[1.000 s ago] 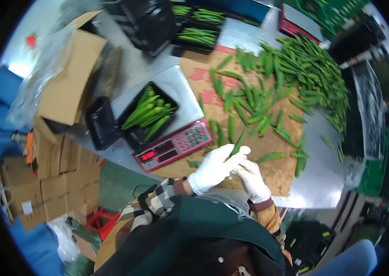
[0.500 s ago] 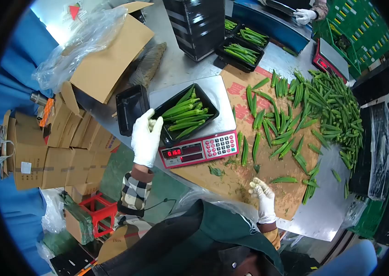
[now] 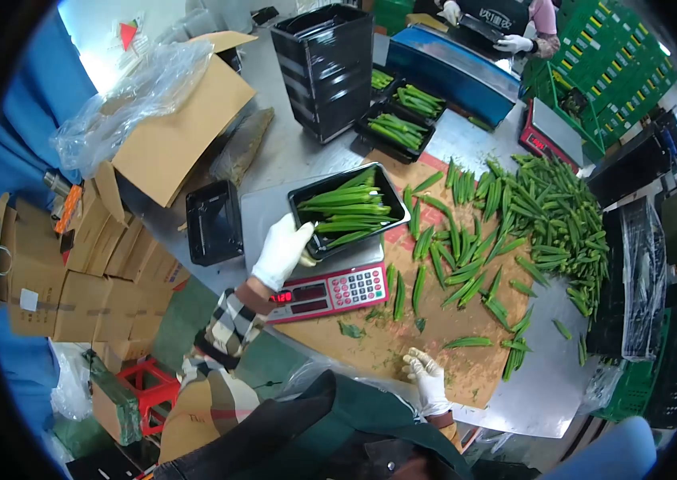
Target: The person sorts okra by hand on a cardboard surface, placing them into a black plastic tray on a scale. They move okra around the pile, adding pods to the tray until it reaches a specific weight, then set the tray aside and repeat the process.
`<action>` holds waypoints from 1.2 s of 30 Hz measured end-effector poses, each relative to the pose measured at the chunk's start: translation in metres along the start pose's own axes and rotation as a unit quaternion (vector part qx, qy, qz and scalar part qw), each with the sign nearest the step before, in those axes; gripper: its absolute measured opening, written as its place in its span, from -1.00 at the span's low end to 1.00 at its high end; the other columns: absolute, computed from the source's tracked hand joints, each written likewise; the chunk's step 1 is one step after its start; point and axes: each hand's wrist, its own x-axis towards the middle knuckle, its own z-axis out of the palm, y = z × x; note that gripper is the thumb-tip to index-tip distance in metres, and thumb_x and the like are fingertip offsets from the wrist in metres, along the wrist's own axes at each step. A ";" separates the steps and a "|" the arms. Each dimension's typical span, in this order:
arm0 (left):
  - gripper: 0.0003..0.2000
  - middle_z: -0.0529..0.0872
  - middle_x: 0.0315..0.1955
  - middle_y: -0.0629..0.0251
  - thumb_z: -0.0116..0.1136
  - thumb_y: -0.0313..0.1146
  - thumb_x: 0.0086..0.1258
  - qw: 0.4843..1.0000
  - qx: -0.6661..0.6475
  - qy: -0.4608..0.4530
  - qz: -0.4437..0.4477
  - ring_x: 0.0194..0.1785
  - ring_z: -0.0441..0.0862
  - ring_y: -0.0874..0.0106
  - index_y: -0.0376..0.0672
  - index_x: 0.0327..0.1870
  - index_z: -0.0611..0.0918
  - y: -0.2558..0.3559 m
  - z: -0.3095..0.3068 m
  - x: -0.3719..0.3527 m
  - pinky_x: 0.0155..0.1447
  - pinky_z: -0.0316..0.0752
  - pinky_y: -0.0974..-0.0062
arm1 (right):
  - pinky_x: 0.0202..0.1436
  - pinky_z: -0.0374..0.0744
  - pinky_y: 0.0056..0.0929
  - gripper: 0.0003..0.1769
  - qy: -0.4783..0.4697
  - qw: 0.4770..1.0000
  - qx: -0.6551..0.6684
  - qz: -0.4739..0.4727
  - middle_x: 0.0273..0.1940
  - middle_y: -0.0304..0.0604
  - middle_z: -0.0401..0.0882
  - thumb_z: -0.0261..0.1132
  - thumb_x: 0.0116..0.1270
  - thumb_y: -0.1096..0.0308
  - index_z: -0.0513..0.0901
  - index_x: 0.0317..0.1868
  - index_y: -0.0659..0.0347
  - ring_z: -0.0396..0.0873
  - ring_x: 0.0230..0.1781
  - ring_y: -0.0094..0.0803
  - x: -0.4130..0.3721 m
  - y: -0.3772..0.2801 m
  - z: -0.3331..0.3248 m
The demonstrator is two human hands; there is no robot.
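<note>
My left hand, in a white glove, grips the near-left corner of a black plastic tray filled with okra. The tray is tilted over the platform of a red-and-silver digital scale, whose red display is partly hidden by my wrist. My right hand, also gloved, hovers at the near edge of the cardboard sheet, fingers loosely bent and apart, nothing in them. Loose okra pods lie on the cardboard in front of it.
A second black tray lies left of the scale. Behind are a tall stack of black trays and okra-filled trays. A large okra pile lies right. Across the table, a gloved co-worker's hand is beside a blue machine.
My left hand has shifted its grip to the tray's near corner and moved it right, raising and tilting it. The scale reading has changed. The camera view has shifted slightly.
</note>
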 end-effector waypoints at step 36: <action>-0.49 0.67 0.27 -0.08 0.10 -0.27 0.65 0.874 0.378 0.206 0.225 0.21 0.64 0.24 -0.44 0.46 0.43 -0.120 -0.154 0.046 0.35 0.44 0.44 | -0.02 0.61 -0.47 -0.55 0.006 0.992 -0.114 -0.046 -0.13 -0.21 0.75 0.31 0.52 0.27 0.61 0.32 0.27 0.60 -0.20 -0.55 0.014 0.025 0.008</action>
